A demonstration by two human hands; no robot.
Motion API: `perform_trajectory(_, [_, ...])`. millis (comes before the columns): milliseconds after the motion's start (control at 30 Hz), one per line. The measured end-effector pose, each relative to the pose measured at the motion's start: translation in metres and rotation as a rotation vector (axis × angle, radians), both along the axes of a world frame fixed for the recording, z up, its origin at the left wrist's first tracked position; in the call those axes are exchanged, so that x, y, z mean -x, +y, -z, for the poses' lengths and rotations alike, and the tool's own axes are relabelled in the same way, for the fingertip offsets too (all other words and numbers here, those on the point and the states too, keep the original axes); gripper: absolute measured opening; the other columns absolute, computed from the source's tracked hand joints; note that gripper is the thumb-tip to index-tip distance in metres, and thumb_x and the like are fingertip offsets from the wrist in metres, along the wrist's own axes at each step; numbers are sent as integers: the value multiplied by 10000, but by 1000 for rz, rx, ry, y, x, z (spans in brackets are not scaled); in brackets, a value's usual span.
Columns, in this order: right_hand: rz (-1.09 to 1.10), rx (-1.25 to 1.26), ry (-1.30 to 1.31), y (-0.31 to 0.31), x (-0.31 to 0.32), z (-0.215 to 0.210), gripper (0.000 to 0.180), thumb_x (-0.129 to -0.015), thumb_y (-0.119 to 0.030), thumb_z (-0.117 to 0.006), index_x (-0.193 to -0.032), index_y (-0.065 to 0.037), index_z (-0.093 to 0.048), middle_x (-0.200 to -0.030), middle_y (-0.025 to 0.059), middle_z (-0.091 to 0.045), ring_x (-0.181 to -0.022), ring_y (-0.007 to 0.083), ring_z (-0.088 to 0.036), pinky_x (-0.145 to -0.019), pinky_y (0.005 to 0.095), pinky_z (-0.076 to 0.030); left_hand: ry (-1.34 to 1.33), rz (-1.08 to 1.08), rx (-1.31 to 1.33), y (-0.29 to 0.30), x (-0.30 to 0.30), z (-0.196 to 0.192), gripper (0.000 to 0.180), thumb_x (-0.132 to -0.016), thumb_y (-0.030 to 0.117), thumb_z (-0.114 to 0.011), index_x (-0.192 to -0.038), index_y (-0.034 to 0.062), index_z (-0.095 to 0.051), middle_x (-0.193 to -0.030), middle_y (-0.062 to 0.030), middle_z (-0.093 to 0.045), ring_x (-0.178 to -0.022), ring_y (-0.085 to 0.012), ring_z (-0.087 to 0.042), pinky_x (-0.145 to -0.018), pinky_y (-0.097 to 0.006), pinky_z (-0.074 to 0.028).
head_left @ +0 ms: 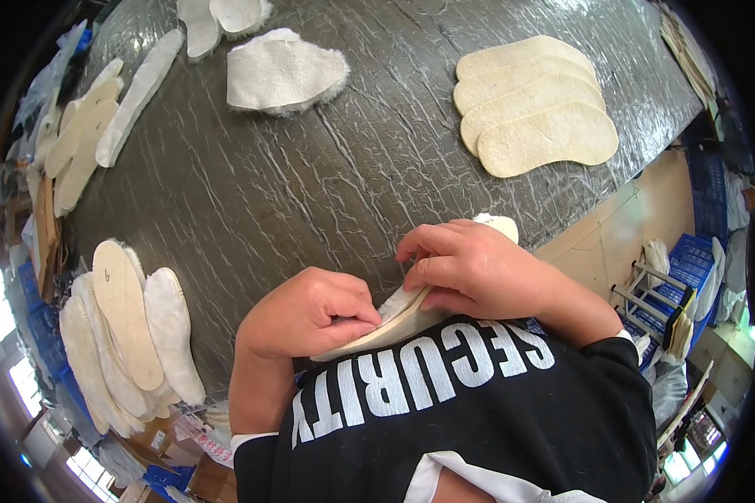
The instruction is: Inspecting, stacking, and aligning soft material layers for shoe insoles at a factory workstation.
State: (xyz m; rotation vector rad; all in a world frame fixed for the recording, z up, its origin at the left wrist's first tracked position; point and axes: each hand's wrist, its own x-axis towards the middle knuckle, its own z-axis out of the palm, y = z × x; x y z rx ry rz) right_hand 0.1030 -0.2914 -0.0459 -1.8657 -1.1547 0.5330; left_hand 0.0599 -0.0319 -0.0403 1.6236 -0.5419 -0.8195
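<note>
Insole layers [398, 317], cream-coloured and pressed together into one long flat piece, sit in the lower middle of the frame, held up just over the near edge of the table [310, 184] and close against the person's dark top. The left hand [310, 314] is curled round the lower left end of the piece, thumb on top and fingers underneath, pinching it firmly. The right hand [470, 268] lies over the upper right part, its fingers bent and pressing down on the top layer near the edge, while the rounded tip of the piece pokes out behind the knuckles. Both hands touch the piece, and they are near each other.

On the dark, wrinkled table surface, a fanned row of four pale insoles [533, 105] lies at the upper right of the frame, overlapping one another. A fleecy white cut piece [285, 74] rests at the upper middle, with two more white pieces [222, 18] just beyond it at the top edge. A heap of long insoles and fleecy liners [130, 335] is piled at the lower left, and another stack of tan and white strips [101, 126] runs along the upper left. Blue crates [688, 264] stand off the table at the right.
</note>
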Motion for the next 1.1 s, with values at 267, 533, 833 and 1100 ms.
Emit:
perform_trajectory(267, [-2, -22, -3, 0, 0, 1, 211, -723, -125, -748, -915, -101, -664, -1068, 81, -593, -883, 256, -613, -772, 401, -480, -34, 30, -2, -1, -2, 0, 125, -769, -3, -660, -879, 4, -719, -766, -104, -642, -672, -245, -639, -600, -326, -487])
perform_trajectory(533, [-7, 1, -8, 0, 0, 0, 212, -730, -127, -741, -921, -107, -651, -1053, 70, -600, -899, 260, -612, -773, 403, -470, -32, 7, 20, -3, -2, -2, 131, -764, -11, -653, -881, -4, -711, -759, -108, -635, -669, -253, -632, -597, -332, -482])
perform_trajectory(833, [-12, 15, -25, -1, 1, -4, 194, -758, -143, -725, -940, -115, -661, -1028, 54, -611, -911, 258, -619, -788, 398, -467, -49, -13, 3, -4, 0, -5, 130, -762, -15, -641, -877, -8, -702, -759, -113, -630, -665, -264, -626, -593, -339, -479])
perform_trajectory(1100, [4, 1, -45, 2, 4, -2, 131, -778, -160, -709, -890, -112, -660, -962, 47, -605, -882, 245, -620, -773, 395, -468, -42, -14, 1, -2, 2, -4, 120, -770, -8, -643, -875, -9, -702, -759, -115, -631, -657, -265, -623, -588, -335, -476])
